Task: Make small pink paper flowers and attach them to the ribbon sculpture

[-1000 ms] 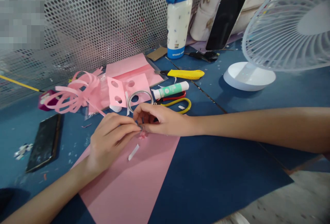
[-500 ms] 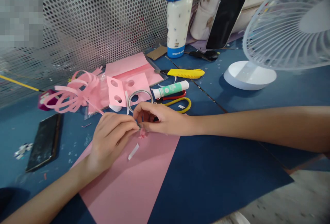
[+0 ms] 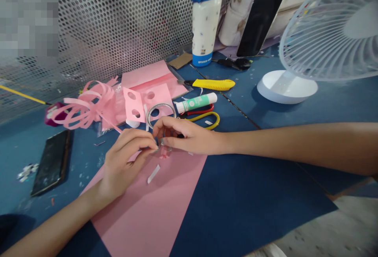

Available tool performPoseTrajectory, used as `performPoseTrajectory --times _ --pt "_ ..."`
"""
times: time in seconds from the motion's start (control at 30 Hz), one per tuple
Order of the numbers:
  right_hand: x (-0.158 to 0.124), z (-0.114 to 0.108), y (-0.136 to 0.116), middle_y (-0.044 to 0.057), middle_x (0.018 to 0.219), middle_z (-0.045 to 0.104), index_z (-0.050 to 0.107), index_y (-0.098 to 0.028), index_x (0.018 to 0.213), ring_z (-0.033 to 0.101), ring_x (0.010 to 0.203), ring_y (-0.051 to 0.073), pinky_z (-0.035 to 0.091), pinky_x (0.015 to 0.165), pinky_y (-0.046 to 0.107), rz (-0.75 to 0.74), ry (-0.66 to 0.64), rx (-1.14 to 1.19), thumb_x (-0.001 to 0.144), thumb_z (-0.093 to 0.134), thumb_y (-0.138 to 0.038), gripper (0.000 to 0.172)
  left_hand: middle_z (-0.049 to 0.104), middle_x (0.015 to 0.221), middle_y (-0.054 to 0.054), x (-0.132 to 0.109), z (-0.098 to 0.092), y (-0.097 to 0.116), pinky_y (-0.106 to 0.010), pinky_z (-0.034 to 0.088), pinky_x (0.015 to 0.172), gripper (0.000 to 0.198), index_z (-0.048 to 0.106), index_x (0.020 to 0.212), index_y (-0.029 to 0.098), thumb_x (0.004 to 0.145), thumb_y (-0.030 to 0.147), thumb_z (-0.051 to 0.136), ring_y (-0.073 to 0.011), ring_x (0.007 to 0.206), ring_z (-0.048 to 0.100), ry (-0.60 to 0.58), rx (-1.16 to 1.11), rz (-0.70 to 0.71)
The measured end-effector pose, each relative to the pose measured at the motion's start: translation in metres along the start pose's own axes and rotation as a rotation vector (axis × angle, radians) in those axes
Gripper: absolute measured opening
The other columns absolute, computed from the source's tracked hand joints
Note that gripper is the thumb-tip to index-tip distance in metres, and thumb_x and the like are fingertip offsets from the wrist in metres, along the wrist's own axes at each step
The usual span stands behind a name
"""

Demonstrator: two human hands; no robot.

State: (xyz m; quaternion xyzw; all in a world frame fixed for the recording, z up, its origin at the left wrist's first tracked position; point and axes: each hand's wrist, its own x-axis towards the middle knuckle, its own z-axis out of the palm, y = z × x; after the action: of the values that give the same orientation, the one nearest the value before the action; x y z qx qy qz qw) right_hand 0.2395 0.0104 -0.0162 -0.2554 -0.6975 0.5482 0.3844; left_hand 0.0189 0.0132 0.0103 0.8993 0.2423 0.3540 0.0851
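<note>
Above the far part of a pink sheet point(image 3: 147, 205), my left hand point(image 3: 126, 162) and my right hand point(image 3: 184, 135) meet at their fingertips. The fingers of my left hand are pinched together, and what lies between them is too small to make out. My right hand has its thumb and fingers curled around a small pink piece point(image 3: 164, 152) that hangs just below the thumb and looks partly clear. A white paper strip point(image 3: 153, 174) lies on the sheet. Behind the hands are a tape roll point(image 3: 149, 117), a glue stick point(image 3: 197, 102) and yellow-handled scissors point(image 3: 217, 119).
Pink paper strips point(image 3: 88, 105) and pink cards with holes point(image 3: 135, 107) lie behind. Further back are a yellow cutter point(image 3: 214, 84) and a bottle point(image 3: 206, 28). A phone point(image 3: 50, 162) lies left; a fan point(image 3: 330, 32) stands right; another phone point(image 3: 260, 22) leans against a bag.
The fingertips of my left hand have drawn slightly away from my right thumb. More of the small pink piece shows beneath my right hand.
</note>
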Motion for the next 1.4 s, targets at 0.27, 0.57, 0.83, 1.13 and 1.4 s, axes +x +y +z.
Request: performPoseTrajectory --times 0.27,0.57,0.83,1.13,1.4 --pt "0.0 0.0 0.0 -0.001 0.092 0.063 0.053 -0.018 0.105 0.065 0.077 0.011 0.051 0.07 0.024 0.007 -0.004 -0.022 0.096 0.053 -0.012 0.011 0.072 0.094 -0.002 -0.003 0.001 -0.002 -0.03 0.056 0.078 0.017 0.071 0.095 0.022 0.088 0.006 0.074 -0.015 0.082 0.069 0.033 0.004 0.025" --pt "0.0 0.002 -0.001 -0.004 0.086 0.064 0.053 -0.019 0.101 0.062 0.076 0.01 0.049 0.071 0.024 0.006 0.014 -0.091 0.09 0.058 -0.01 0.015 0.073 0.092 -0.001 0.002 0.003 0.0 -0.037 0.052 0.072 0.012 0.07 0.095 0.026 0.09 0.016 0.075 -0.0181 0.08 0.068 0.027 0.124 0.112" --pt "-0.001 0.0 -0.001 -0.003 0.091 0.063 0.055 -0.019 0.106 0.061 0.076 0.01 0.048 0.069 0.025 0.03 -0.02 -0.075 0.095 0.061 -0.021 0.013 0.075 0.091 -0.002 0.003 -0.001 -0.003 -0.039 0.047 0.07 0.014 0.068 0.096 0.024 0.091 0.011 0.072 -0.0192 0.076 0.066 0.009 0.132 0.178" --pt "0.0 -0.002 -0.003 0.0 0.099 0.062 0.057 -0.018 0.104 0.053 0.08 0.011 0.044 0.068 0.024 -0.009 -0.101 -0.027 0.094 0.068 -0.03 0.019 0.076 0.088 -0.002 0.003 -0.015 0.001 -0.037 0.051 0.064 0.011 0.07 0.096 0.025 0.093 0.014 0.07 -0.0165 0.07 0.066 -0.021 0.071 0.278" --pt "0.001 -0.006 -0.001 -0.002 0.087 0.066 0.067 -0.016 0.09 0.054 0.074 0.009 0.044 0.069 0.022 -0.017 -0.132 0.099 0.089 0.071 -0.019 0.005 0.077 0.086 0.001 0.007 -0.015 0.001 -0.034 0.052 0.061 0.015 0.07 0.093 0.023 0.098 0.011 0.062 -0.0115 0.065 0.066 -0.033 0.064 0.346"
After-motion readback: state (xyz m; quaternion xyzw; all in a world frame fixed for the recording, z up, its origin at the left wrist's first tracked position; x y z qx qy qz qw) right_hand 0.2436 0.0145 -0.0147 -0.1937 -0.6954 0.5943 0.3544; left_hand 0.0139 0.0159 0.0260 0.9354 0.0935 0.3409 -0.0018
